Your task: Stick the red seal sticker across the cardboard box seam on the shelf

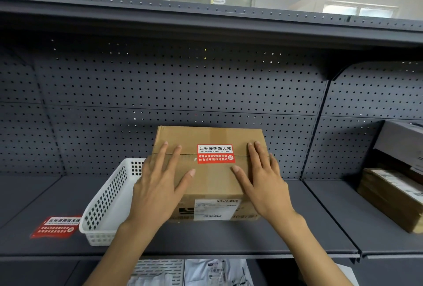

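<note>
Two flat, empty hands, left hand and right hand, partly hide the cardboard box seam.

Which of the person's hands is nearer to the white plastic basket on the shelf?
The left. The left hand lies flat on the cardboard box right beside the white basket. The right hand rests on the box's far side, away from it.

The cardboard box fills the middle of the shelf, with a white basket touching its left side — no gap for a hand there. Left of the basket, a red sticker sheet lies flat. Right of the box the deck is bare up to stacked cartons — open passage there and along the front edge.
</note>
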The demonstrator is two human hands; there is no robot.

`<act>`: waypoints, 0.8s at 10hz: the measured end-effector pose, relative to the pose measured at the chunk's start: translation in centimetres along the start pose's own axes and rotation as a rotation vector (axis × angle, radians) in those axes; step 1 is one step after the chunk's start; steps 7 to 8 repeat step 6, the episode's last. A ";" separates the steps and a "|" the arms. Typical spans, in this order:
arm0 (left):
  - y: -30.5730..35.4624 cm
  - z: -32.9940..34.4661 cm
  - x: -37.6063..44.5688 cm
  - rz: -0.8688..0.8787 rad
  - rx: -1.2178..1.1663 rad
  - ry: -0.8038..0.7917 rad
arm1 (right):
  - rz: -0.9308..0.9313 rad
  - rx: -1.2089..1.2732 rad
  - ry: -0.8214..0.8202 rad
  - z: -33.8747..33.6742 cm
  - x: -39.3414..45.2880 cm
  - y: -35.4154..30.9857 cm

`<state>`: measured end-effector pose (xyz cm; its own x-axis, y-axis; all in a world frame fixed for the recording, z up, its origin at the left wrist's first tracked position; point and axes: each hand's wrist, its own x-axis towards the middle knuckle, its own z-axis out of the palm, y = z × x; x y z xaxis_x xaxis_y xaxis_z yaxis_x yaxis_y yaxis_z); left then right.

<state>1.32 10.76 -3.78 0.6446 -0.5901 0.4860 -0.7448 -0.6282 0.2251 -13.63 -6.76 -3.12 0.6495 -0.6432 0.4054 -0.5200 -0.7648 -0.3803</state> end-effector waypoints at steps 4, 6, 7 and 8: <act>0.7 -0.7 3.5 -0.040 -0.124 0.001 | 0.031 0.011 -0.055 -1.6 2.5 0.2; 0.2 -0.7 3.9 0.002 -0.136 -0.045 | -0.039 0.072 0.006 -4.2 1.3 1.3; 0.2 -0.7 3.9 0.002 -0.136 -0.045 | -0.039 0.072 0.006 -4.2 1.3 1.3; 0.2 -0.7 3.9 0.002 -0.136 -0.045 | -0.039 0.072 0.006 -4.2 1.3 1.3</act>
